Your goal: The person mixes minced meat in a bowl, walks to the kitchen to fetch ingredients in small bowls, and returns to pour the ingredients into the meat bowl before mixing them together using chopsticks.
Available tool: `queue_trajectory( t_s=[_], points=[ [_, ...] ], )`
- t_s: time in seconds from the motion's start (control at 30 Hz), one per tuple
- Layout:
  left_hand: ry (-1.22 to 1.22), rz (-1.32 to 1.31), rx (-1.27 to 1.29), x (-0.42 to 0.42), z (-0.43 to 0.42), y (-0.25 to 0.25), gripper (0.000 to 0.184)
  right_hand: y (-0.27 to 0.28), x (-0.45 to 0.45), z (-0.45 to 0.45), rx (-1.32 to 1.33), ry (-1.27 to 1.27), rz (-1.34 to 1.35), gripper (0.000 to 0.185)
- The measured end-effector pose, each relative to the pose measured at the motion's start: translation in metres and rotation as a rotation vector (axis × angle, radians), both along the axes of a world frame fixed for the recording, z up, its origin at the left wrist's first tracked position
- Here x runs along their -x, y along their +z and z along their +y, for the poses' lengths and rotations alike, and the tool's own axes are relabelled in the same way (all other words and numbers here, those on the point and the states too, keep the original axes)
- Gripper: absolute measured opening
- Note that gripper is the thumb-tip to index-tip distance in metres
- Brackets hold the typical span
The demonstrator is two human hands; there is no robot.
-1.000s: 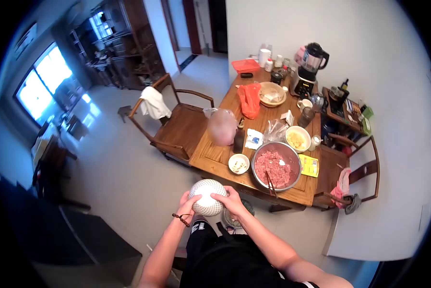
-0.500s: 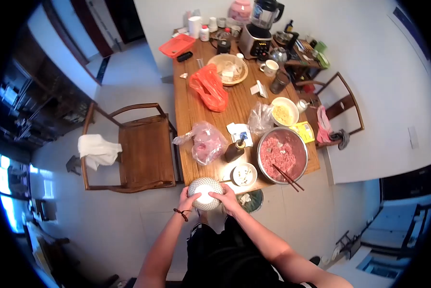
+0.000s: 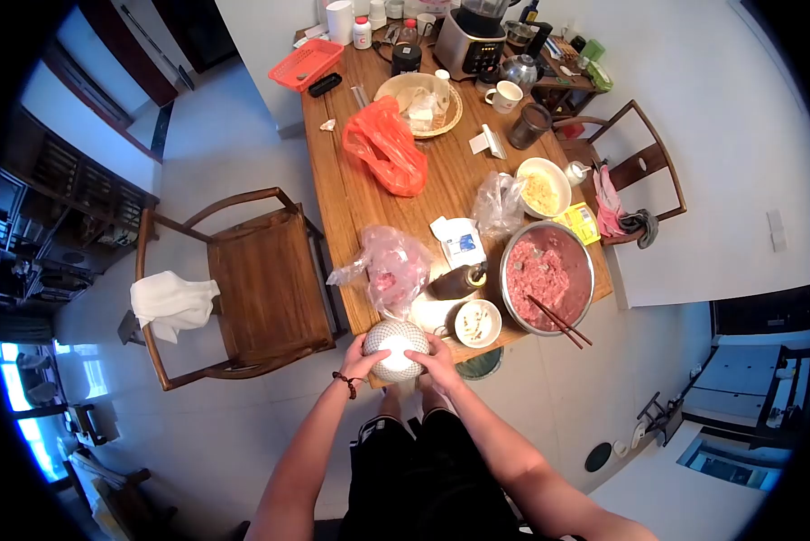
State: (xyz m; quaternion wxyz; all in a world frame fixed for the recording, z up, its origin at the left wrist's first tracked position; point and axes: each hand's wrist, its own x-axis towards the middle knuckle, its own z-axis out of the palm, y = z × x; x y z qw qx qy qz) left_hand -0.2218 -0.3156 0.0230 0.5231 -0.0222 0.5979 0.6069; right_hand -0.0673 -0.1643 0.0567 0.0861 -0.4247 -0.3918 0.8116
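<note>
Between my two hands is a round white object with a dark dotted pattern [image 3: 396, 350], at the near edge of the wooden table [image 3: 441, 200]. My left hand [image 3: 360, 358] grips its left side, thumb on top. My right hand [image 3: 437, 360] holds the right side in the same way. Just beyond it lies a clear plastic bag with something pink inside [image 3: 392, 270]. A dark bottle [image 3: 459, 282] and a small white bowl with pale pieces [image 3: 477, 324] are to the right. Further right, a steel bowl of minced meat [image 3: 538, 270] has chopsticks [image 3: 558, 320] resting in it.
A wooden chair [image 3: 265, 284] with a white cloth [image 3: 172, 302] stands left of the table. On the table are a red bag [image 3: 387, 149], a woven basket [image 3: 453, 117], a blender [image 3: 468, 52] and a bowl of yellow food [image 3: 544, 189]. Another chair [image 3: 638, 167] is at right.
The view has shifted, and the table now appears closer. Both hands, still around the patterned object, have moved from beside the table to its near edge.
</note>
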Motion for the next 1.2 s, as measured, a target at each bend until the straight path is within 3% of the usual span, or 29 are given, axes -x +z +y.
queue_trajectory(
  t_s=[0.3,0.37,0.8,0.87,1.07,1.2],
  points=[
    [-0.054,0.046,0.049,-0.006,0.003,-0.017,0.078,-0.008,-0.004,0.015,-0.007,0.072,0.038,0.065],
    [-0.104,0.128,0.093,-0.008,0.002,-0.019,0.066,-0.010,-0.007,0.016,-0.036,0.092,0.045,0.065],
    [-0.003,0.113,0.037,-0.012,0.001,-0.017,0.066,0.002,-0.005,0.025,-0.210,0.209,-0.131,0.068],
    [-0.036,0.107,0.059,-0.011,0.001,-0.015,0.059,0.004,-0.004,0.026,-0.266,0.237,-0.152,0.067],
    [-0.012,0.053,0.028,-0.019,-0.003,-0.002,0.062,0.017,-0.010,0.030,-0.296,0.281,-0.080,0.068],
    [0.084,0.114,0.070,-0.035,-0.001,0.068,0.067,0.064,-0.014,0.030,-0.299,0.324,-0.001,0.068]
  ],
)
